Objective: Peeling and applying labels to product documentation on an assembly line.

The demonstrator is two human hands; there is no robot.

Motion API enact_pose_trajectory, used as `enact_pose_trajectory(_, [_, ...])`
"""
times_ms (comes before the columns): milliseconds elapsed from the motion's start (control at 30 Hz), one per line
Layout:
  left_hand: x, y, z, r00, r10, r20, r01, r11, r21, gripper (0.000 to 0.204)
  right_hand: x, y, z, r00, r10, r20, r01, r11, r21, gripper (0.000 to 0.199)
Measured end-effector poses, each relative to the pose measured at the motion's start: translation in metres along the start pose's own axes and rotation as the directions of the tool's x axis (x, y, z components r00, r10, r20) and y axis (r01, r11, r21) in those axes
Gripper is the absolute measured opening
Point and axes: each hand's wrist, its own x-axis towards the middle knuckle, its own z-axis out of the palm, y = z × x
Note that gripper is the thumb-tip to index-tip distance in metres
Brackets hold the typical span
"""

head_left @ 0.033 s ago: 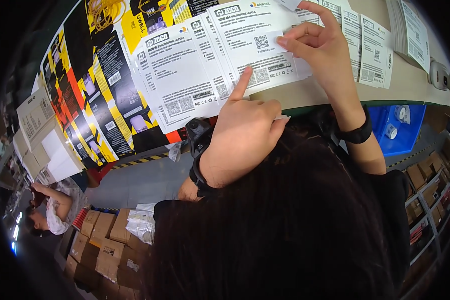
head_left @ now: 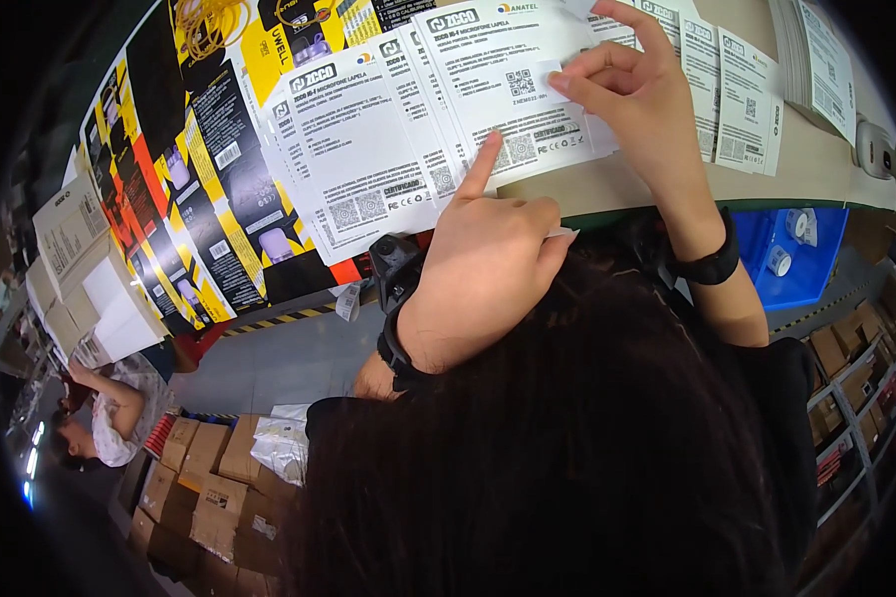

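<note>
My left hand rests at the table's near edge, index finger stretched onto a printed white sheet. Its other fingers are curled, and a small white paper slip sticks out by the thumb. My right hand pinches the right edge of a small white label between thumb and index finger, its other fingers raised. This label, with a square code, lies against the sheet; I cannot tell how much of it is stuck down. Left of it, more printed sheets overlap in a row.
Printed black, yellow and red packaging sheets cover the table's left part, with yellow bands on top. More sheets and a stack are on the right. Below stands a blue bin. Cardboard boxes and another person are lower left.
A white paper corner near the raised fingers of my right hand, at the top edge, shows less now. Both hands stay almost where they were.
</note>
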Motion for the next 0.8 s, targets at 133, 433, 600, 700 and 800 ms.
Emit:
enact_pose_trajectory(133, [-0.002, -0.001, 0.004, 1.0, 0.0, -0.008, 0.0, 1.0, 0.017, 0.014, -0.006, -0.029, 0.015, 1.0, -0.001, -0.025, -0.01, 0.895, -0.447, 0.06])
enact_pose_trajectory(433, [-0.025, 0.01, -0.001, 1.0, -0.015, 0.006, 0.015, 0.997, 0.072, 0.015, -0.015, -0.003, 0.008, 0.992, -0.124, -0.022, 0.105, 0.914, -0.393, 0.066])
enact_pose_trajectory(600, [-0.035, 0.007, -0.006, 0.998, 0.012, -0.066, -0.005, 0.994, 0.107, 0.016, -0.041, -0.013, 0.031, 0.782, -0.506, 0.363, 0.622, 0.599, -0.505, 0.056])
enact_pose_trajectory(700, [-0.037, 0.005, -0.005, 0.999, -0.003, -0.047, 0.008, 0.994, 0.11, 0.016, -0.046, -0.011, 0.035, 0.737, -0.461, 0.494, 0.675, 0.485, -0.555, 0.061])
enact_pose_trajectory(800, [-0.037, 0.007, -0.008, 1.0, -0.003, -0.023, 0.007, 0.986, 0.164, 0.016, -0.048, -0.011, 0.024, 0.789, -0.359, 0.498, 0.611, 0.545, -0.574, 0.064])
